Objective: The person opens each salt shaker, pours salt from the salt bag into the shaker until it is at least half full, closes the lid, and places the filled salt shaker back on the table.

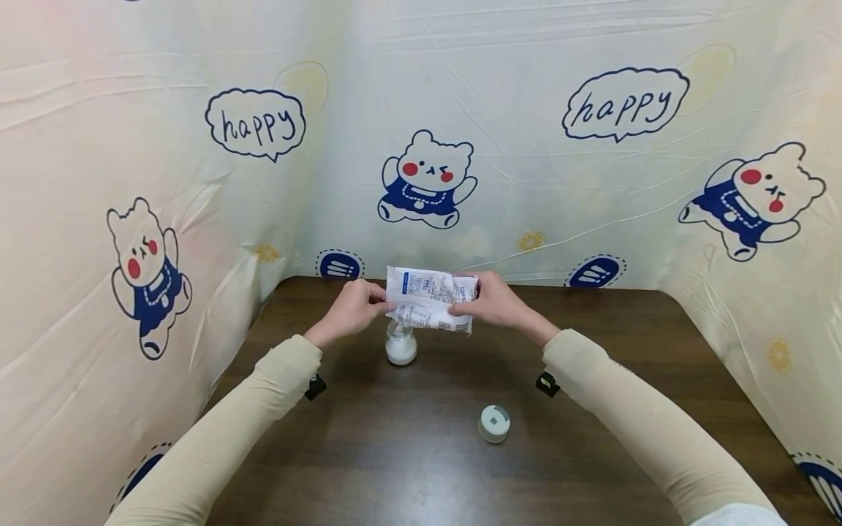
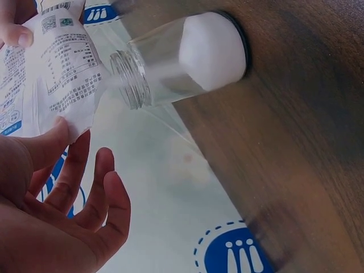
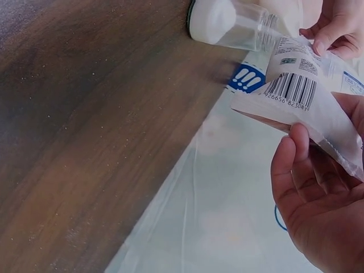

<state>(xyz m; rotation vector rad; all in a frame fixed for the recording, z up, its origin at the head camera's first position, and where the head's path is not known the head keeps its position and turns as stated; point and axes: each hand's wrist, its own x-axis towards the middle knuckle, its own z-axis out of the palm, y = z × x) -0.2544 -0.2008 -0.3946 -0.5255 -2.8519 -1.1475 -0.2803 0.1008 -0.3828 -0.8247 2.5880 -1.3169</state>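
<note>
A white printed packet (image 1: 427,298) is tilted over a glass jar (image 1: 401,346). White granular stuff (image 2: 211,52) fills the lower part of the jar, and a pale stream runs from the packet's corner into its threaded mouth (image 2: 131,79). My left hand (image 1: 356,308) pinches the packet's pouring end between thumb and forefinger, the other fingers spread loosely. At the far end my right hand (image 1: 501,301) grips the packet, its thumb on the printed face. The barcode (image 3: 291,91) shows in the right wrist view beside the right fingers.
A round whitish lid (image 1: 494,424) lies on the dark wooden table (image 1: 395,467), nearer to me and right of the jar. A patterned cloth (image 1: 513,204) hangs round the table's back and sides. Small white specks dot the wood in the right wrist view.
</note>
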